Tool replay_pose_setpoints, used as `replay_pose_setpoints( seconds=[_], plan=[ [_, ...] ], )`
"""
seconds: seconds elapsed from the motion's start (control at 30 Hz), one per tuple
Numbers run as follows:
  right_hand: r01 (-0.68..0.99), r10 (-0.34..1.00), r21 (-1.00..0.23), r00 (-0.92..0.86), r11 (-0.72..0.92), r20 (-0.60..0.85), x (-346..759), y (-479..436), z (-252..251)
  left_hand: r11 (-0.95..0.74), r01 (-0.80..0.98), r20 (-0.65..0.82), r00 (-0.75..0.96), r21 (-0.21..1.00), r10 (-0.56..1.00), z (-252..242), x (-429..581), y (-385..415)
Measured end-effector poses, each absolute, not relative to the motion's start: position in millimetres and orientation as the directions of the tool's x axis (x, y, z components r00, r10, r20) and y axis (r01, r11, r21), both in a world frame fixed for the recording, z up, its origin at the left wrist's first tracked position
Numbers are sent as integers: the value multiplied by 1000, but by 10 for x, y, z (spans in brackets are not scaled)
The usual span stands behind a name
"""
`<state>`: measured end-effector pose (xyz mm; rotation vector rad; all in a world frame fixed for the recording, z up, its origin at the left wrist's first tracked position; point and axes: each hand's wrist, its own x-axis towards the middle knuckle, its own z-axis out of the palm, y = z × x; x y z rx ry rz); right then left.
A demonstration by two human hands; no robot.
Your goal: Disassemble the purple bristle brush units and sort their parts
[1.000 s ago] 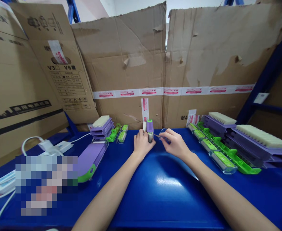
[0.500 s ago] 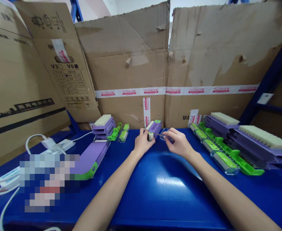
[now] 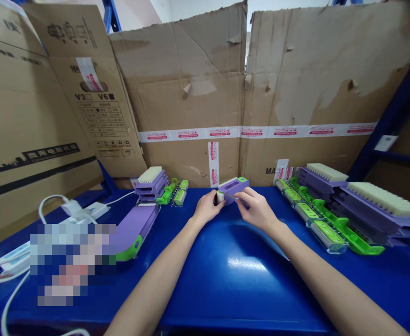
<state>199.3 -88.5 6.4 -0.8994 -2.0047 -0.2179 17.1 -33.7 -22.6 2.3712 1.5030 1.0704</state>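
Note:
My left hand [image 3: 206, 208] is closed around the near left end of a small purple plastic unit [image 3: 239, 187]. This unit has green ends, a slotted side and a row of pale teeth on top. A whitish rounded part [image 3: 220, 196] shows beside my left thumb. On the other side, my right hand [image 3: 258, 208] pinches a thin, metallic-looking rod [image 3: 232, 197], whose tip lies against or very close to the unit's near end. Its exact kind is too small to tell, and the fingers hide part of it.
Purple blocks with cream toothed tops [image 3: 383, 198] and green strips [image 3: 357, 235] line the right side, beside clear-and-green cases [image 3: 327, 235]. At left lie similar parts, a purple tray [image 3: 135, 228] and a white power strip [image 3: 96, 212] with cables. Cardboard [image 3: 191, 107] walls the back.
The purple unit has turned, its far end swinging to the right. My right hand and the thin rod have come closer to it. The clear piece near my right fingers is now out of sight.

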Motion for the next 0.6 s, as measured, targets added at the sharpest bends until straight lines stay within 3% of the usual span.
replay_pose_setpoints(
  seconds=[0.6],
  plan=[
    [835, 694, -166, -305, 524, 652, 1847, -942, 1, -540, 603, 535, 211, 587, 818, -270, 200, -295]
  ],
)
